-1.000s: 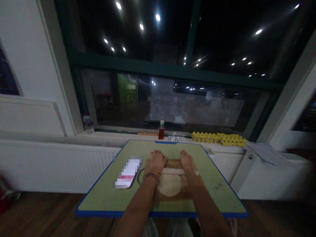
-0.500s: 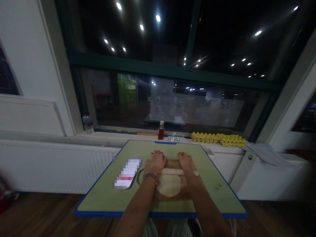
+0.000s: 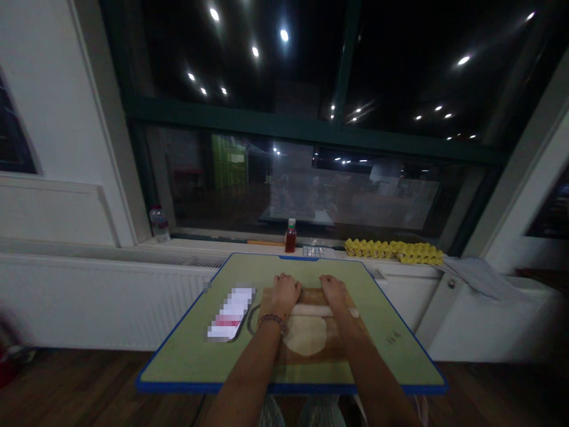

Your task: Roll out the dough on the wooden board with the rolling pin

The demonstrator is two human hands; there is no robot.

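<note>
My left hand [image 3: 285, 290] rests at the far left of a wooden board [image 3: 326, 354], its fingers curled down and closed. At the far right of the same board, my right hand [image 3: 333, 289] is closed in a similar way. Whatever the fingers may hold is hidden beneath them. A pale rolling pin [image 3: 313, 311] lies crosswise on the board, passing under my wrists. On the near side of the pin is a flat, roundish sheet of dough [image 3: 306, 337]. A beaded bracelet [image 3: 272, 320] circles my left wrist.
The board stands on a green, blue-edged folding table [image 3: 186, 362]. A blurred-out phone [image 3: 231, 314] lies to the left, beside a dark curved strap or handle [image 3: 251, 320]. On the windowsill are a red sauce bottle [image 3: 290, 237], yellow egg cartons [image 3: 393, 251] and a clear bottle [image 3: 159, 224].
Both hands stay in nearly the same place, fingers still curled. The dough and rolling pin show hardly any shift; the whole view has moved very slightly.
</note>
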